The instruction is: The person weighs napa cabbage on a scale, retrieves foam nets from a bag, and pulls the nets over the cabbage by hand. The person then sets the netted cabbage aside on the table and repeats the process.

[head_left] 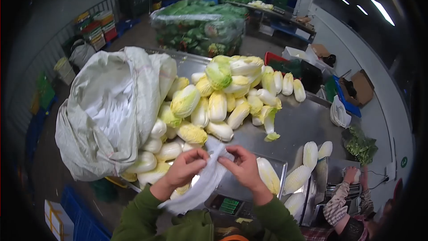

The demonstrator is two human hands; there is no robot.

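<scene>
- A big white sack [107,111] lies at 9 o'clock from the hands.
- The left hand [185,167] has its fingers pinched on the thin white bag [201,186].
- The bag hangs between both hands and trails toward 7 o'clock, above the scale [229,205].
- The right hand [243,169] has its fingers pinched on the bag's top edge.
- Cabbages [218,102] pile up at 12 o'clock on the tabletop [303,125].

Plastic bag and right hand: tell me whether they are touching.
Touching. The head view shows the right hand pinching the upper edge of the plastic bag, with no gap between them; the left hand grips it too.
</scene>
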